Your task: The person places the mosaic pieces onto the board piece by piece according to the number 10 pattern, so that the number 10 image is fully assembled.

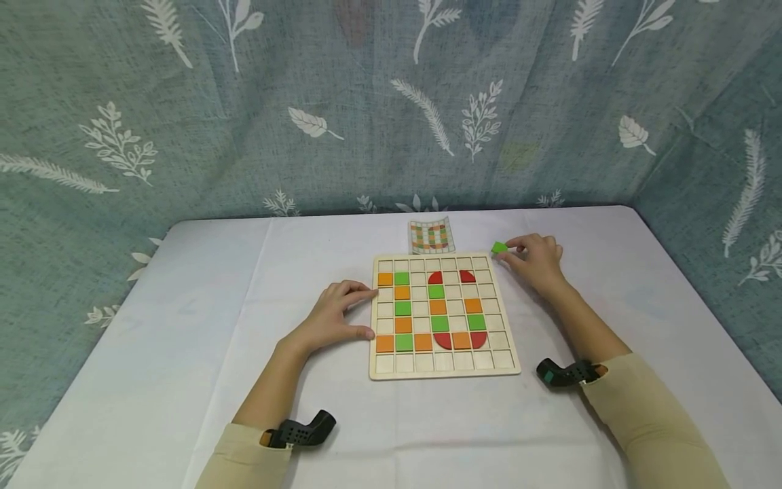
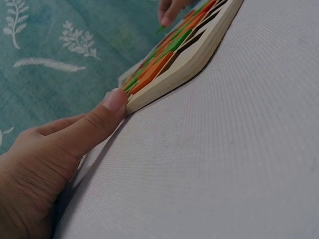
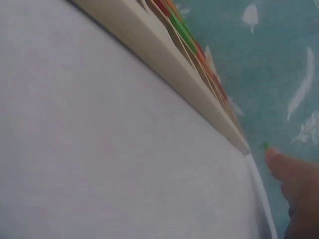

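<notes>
A wooden grid board [image 1: 507, 360] lies flat on the table, with orange and green square tiles and red quarter-round tiles in some of its cells. Along its left edge my left hand [image 1: 334, 316] rests, thumb and fingertips touching the rim. The left wrist view shows that thumb [image 2: 115, 99] against the board's side. Just beyond the far right corner, my right hand [image 1: 537, 261] pinches a green square tile [image 1: 499, 247] between thumb and fingers. In the right wrist view only a sliver of the green tile [image 3: 265, 146] shows past the thumb.
Behind the board lies a small pattern card [image 1: 431, 236] printed with a coloured grid. A white cloth [image 1: 244, 380] covers the table. A grey-green leaf-print curtain [image 1: 366, 102] hangs behind the table and along its right side.
</notes>
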Motion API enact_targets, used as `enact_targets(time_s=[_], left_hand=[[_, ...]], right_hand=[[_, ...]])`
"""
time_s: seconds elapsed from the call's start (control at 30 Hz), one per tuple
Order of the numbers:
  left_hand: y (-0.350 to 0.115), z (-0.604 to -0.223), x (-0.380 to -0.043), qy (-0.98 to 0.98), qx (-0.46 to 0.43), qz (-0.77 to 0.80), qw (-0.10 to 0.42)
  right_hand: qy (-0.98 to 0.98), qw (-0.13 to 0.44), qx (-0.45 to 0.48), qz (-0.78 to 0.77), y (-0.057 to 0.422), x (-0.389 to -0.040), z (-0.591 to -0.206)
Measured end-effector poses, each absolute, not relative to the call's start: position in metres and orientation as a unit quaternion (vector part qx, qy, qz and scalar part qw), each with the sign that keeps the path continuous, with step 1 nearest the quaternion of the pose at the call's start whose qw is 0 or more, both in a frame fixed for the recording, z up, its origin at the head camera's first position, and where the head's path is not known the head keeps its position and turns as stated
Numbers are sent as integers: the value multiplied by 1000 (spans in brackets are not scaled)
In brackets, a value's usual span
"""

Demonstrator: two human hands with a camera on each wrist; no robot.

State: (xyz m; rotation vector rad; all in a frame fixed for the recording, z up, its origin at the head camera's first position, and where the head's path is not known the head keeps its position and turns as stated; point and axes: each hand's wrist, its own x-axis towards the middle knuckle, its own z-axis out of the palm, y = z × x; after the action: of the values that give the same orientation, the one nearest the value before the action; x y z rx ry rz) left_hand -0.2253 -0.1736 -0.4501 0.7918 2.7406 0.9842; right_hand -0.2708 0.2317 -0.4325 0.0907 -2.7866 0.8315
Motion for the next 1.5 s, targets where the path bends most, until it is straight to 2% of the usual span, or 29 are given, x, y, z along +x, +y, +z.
enact_targets(time_s=[0.23, 0.6, 0.97, 1.2, 1.5], left_hand=[[-174, -450, -225, 907, 259, 326, 62], [-173, -450, -225, 907, 259, 326, 61], [-175, -449, -226, 906, 265, 323, 62], [-175, -448, -225, 907, 261, 324, 65], [-173, -449, -225, 908, 262, 321, 64]], right_hand=[[-935, 128, 109, 311, 217, -256, -428], [-924, 84, 198, 316, 200, -236, -423], [-913, 47, 216, 344, 199, -230, -436], [-905, 61, 224, 355, 200, -229, -439], [-909, 103, 163, 371, 215, -235, -429]])
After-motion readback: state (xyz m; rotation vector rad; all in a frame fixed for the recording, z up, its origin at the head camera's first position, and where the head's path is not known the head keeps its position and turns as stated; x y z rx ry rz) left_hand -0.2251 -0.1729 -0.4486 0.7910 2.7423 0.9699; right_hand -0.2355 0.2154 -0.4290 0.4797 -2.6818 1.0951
